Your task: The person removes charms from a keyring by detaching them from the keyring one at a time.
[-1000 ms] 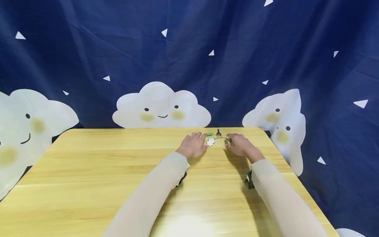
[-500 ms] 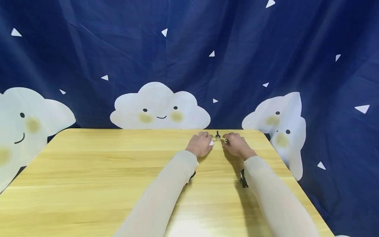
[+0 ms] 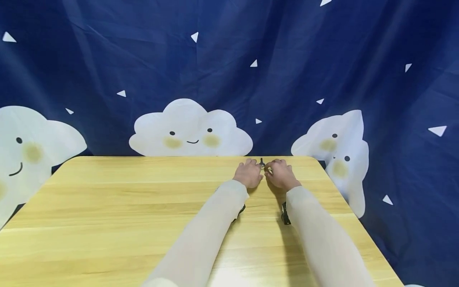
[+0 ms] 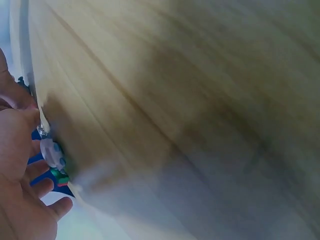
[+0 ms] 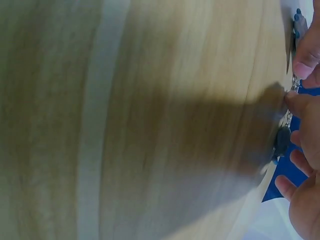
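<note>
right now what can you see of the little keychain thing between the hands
The keychain is a small cluster lying near the far edge of the wooden table: a dark piece at the back, a bit of silvery chain, and in the left wrist view a pale round charm with green beside it. The left hand and right hand close in on it from both sides, fingertips touching it and hiding most of it.

The blurred wooden surface (image 4: 190,100) fills the view. At its far edge, the left hand (image 4: 17,165) touches a small white charm (image 4: 51,150), fingers (image 4: 47,186) loosely spread beside it.
</note>
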A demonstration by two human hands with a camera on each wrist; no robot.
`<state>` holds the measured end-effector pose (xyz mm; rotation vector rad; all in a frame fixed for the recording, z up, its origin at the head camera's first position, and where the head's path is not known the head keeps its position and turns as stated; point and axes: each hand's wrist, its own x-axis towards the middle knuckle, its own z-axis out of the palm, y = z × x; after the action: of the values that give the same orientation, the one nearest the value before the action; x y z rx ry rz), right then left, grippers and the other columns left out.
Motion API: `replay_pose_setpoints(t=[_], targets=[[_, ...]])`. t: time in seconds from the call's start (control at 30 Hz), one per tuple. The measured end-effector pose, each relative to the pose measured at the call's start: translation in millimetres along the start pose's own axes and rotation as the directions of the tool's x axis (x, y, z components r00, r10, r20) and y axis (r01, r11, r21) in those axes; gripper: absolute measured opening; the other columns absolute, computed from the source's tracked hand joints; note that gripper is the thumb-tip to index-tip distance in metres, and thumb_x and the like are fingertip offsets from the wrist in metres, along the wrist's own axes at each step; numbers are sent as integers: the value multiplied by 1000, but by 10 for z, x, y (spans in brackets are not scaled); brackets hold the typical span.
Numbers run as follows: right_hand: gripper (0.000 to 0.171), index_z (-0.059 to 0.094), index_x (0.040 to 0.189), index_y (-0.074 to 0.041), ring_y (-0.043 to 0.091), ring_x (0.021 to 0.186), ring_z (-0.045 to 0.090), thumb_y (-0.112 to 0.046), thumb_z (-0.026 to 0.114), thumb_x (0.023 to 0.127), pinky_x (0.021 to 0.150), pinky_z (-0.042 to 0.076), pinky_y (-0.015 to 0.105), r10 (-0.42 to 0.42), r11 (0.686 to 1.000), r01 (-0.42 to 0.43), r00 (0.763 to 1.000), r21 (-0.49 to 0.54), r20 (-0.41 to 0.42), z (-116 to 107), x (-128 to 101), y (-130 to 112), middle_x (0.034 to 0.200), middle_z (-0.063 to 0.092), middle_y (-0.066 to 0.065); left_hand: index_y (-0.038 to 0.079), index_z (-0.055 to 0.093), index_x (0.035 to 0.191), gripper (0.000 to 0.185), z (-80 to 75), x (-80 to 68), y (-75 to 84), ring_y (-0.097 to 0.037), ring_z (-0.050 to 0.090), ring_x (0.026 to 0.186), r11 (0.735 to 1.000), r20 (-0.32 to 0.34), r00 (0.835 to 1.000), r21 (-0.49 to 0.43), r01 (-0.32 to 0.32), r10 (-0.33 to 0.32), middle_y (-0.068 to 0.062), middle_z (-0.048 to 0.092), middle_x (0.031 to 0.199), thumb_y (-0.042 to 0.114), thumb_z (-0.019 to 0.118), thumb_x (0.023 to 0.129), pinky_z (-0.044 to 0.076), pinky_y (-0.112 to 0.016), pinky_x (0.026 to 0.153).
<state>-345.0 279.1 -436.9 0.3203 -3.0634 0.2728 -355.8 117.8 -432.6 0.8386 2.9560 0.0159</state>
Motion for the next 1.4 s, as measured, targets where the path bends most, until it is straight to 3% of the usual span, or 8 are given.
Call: replay_pose_setpoints(t=[0.4,0.6,0.8,1.0,1.17,1.27,1.4], targets=[[17,77,106,-9,46,124,48,-12,64,97,92,42,67,40,998,-40,999,41,-16,20,44,-40,131,63,18,24,71,128,27,90,135,38,-23,45,135,998,-105,993,-52,45,-50,-3,53,146,34,59,105,49,-43,100],[11,78,95,-9,46,120,48,-11,68,96,90,43,63,45,998,-44,999,50,-31,25,76,-49,124,64,18,22,76,102,16,104,206,29,-23,42,136,986,-107,989,-139,89,-104,-2,53,145,28,62,103,50,-43,96],[12,73,89,-11,41,110,44,-9,63,96,84,39,54,41,999,-41,999,29,-11,46,53,-59,113,60,15,20,71,91,17,99,212,25,-25,36,142,973,-82,988,-202,111,-130,-4,47,152,24,60,104,47,-44,102],[10,70,92,-8,39,102,43,-7,61,96,78,35,49,28,998,-26,999,61,-28,78,22,-38,105,59,13,21,70,92,16,65,139,2,-24,39,137,970,-70,991,-225,93,-112,-3,47,152,23,59,104,47,-43,101],[7,69,96,-7,37,102,43,-8,62,98,80,34,48,14,996,-10,999,86,-48,69,49,-37,104,61,11,20,69,90,15,21,111,-64,-24,46,121,957,-121,987,-284,68,-106,-1,57,133,20,62,102,47,-41,96],[5,68,97,-7,37,104,43,-7,63,97,79,34,48,-8,996,13,998,89,-59,34,50,-55,104,62,10,17,68,89,17,-4,82,-105,-24,48,113,945,-157,985,-327,21,-76,-1,59,118,19,59,103,48,-39,93],[3,67,96,-5,37,103,43,-3,66,93,79,34,49,-51,994,60,994,93,-96,-28,52,-71,101,61,10,16,70,92,18,-33,43,-146,-25,49,109,931,-199,980,-360,-58,-16,-1,60,112,15,55,102,48,-38,89]])
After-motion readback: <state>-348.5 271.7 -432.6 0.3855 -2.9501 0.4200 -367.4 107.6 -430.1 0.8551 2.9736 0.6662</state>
